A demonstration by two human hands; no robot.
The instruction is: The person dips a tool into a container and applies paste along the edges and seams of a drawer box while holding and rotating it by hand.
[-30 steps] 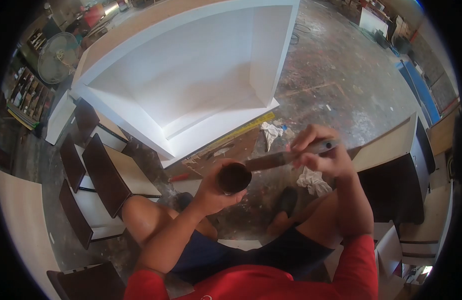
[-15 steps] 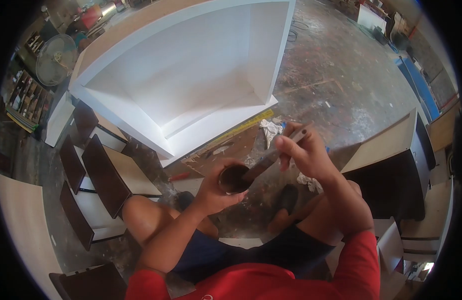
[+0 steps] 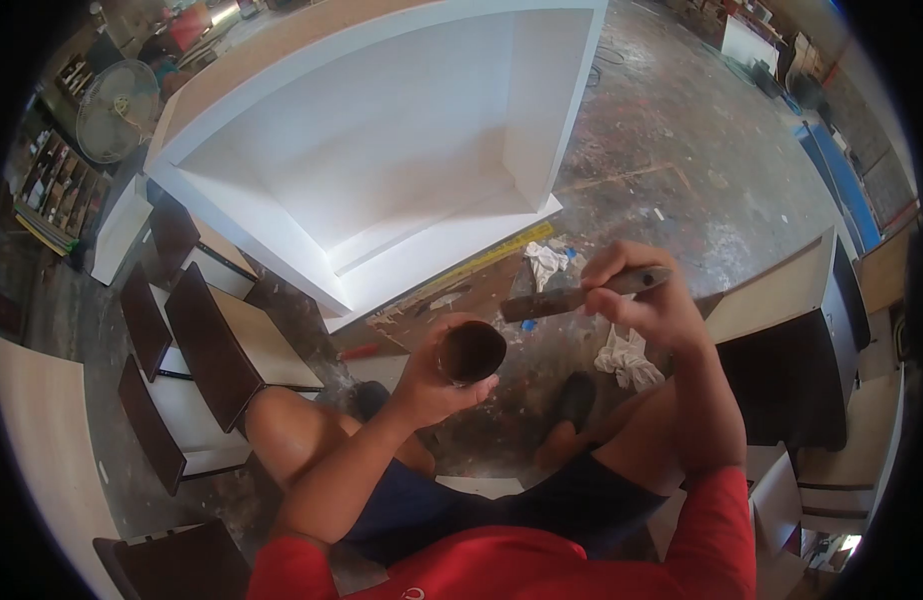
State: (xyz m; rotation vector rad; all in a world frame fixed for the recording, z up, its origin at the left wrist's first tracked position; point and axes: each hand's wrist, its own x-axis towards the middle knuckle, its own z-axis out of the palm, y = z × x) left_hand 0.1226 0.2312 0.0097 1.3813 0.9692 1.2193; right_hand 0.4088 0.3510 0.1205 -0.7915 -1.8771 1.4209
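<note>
My left hand (image 3: 432,378) is wrapped round a small round cup (image 3: 473,352) with a dark inside, its mouth tipped up toward me. In my right hand (image 3: 637,295) is a flat paintbrush (image 3: 552,303), gripped at the handle. The brush lies nearly level, its dark end pointing left, a little above and to the right of the cup and apart from it. Beyond both hands stands a large white open cabinet (image 3: 382,150). Whatever is inside the cup is too dark to make out.
Drawers with dark brown fronts (image 3: 210,335) stand at the left, near a fan (image 3: 119,110). Crumpled white paper (image 3: 630,360) and a yellow level-like strip (image 3: 502,250) lie on the floor. A dark-fronted cabinet piece (image 3: 777,370) stands at the right.
My right hand has drawn the paintbrush up out of the cup and to the right, turning it nearly level. The cup in my left hand has barely moved.
</note>
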